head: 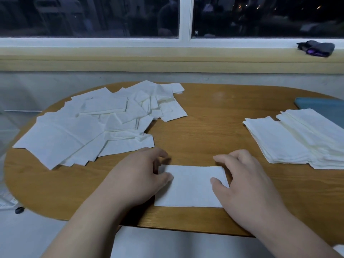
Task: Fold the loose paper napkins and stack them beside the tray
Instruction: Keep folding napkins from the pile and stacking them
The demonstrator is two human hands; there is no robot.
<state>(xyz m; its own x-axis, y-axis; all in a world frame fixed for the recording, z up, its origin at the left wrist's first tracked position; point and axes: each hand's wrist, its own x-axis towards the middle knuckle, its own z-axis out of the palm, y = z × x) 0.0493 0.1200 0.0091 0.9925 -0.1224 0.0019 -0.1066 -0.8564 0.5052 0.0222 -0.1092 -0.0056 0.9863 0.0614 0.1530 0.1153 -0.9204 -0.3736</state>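
Left hand and right hand rest on the folded napkin's ends on the table, each grip seemingly released.

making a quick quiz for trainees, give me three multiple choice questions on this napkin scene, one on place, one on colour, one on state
1. Where does the loose pile lie on the table?
A. on the person's left
B. on the person's right
C. on the windowsill

2. What colour is the tray?
A. red
B. blue-grey
C. yellow

3. How is the napkin between the left hand and right hand?
A. crumpled into a ball
B. lifted in the air
C. folded flat on the table

Answers:
1. A, the scattered pile covers the table's left half, while the neat stack lies right.
2. B, its visible edge behind the stack is blue-grey.
3. C, it lies as a flat rectangle with a hand resting on each end.
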